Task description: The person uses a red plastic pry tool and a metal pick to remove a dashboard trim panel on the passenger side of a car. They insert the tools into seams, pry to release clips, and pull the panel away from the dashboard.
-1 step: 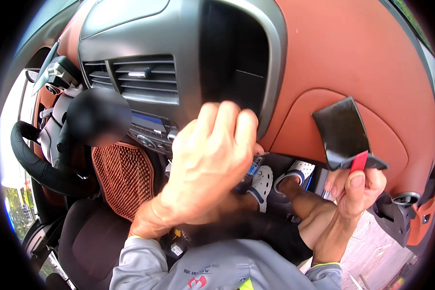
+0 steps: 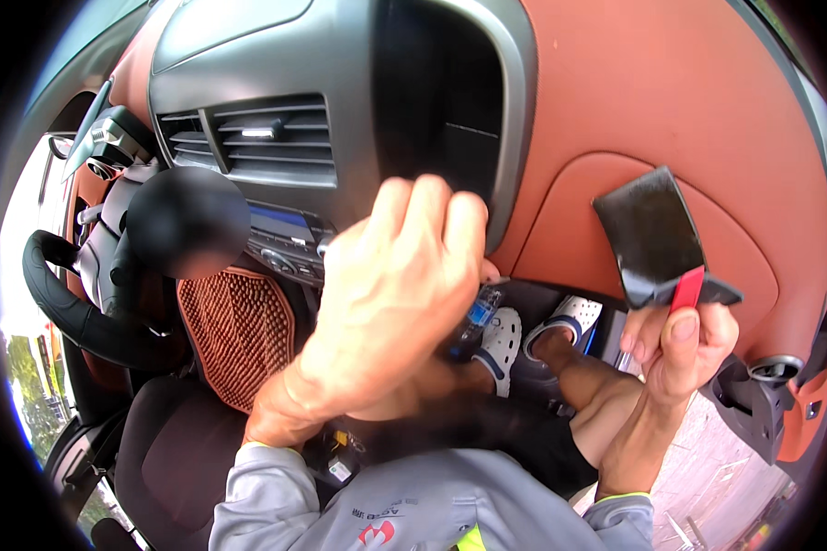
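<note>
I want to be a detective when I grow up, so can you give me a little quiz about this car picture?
1. Fill the gap: the ___ hand holds the black piece with the red strip.

2. True or false: the left hand shows its back to the camera.

3. Which colour is the dashboard panel above the black piece?
A. Bright yellow
B. Reddish brown
C. White

Key:
1. Right: the right hand holds it.
2. True.
3. B, reddish brown.
</note>
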`<state>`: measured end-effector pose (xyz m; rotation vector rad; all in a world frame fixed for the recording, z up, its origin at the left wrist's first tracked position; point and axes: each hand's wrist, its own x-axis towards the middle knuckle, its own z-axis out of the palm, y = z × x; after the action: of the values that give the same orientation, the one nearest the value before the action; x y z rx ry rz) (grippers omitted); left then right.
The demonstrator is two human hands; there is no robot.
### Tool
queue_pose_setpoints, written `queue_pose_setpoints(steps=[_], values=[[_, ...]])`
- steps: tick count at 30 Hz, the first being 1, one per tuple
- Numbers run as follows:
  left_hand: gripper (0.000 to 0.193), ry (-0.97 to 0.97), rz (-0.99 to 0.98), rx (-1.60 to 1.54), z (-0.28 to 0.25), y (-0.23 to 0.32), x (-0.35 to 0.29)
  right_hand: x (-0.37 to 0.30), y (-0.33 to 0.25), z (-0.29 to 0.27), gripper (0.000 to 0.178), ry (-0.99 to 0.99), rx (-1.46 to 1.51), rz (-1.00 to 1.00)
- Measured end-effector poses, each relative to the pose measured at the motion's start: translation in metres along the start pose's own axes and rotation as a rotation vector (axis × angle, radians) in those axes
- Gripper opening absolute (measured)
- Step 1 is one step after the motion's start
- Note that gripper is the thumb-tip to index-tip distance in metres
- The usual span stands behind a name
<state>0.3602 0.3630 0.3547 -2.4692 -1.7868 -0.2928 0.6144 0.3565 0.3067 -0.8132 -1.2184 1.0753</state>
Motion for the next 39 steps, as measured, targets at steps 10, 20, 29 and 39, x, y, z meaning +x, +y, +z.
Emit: queue_pose_setpoints(steps=[10, 20, 29, 39], values=[[0.051, -0.107, 0.094, -0.071, -0.005, -0.014, 0.014, 0.012, -0.012, 0.015, 0.029, -0.054, -0.078, 0.019], [0.048, -0.178, 0.030, -0.123, -0.011, -0.011, 0.021, 0.015, -0.004, 0.011, 0.026, -0.065, -0.052, -0.034], [0.048, -0.143, 0.049, -0.120, -0.009, -0.011, 0.021, 0.016, -0.003, 0.012, 0.032, -0.084, 0.010, -0.011], [0.051, -0.152, 0.035, -0.100, -0.010, -0.007, 0.018, 0.015, -0.003, 0.009, 0.031, -0.095, -0.033, 0.000]])
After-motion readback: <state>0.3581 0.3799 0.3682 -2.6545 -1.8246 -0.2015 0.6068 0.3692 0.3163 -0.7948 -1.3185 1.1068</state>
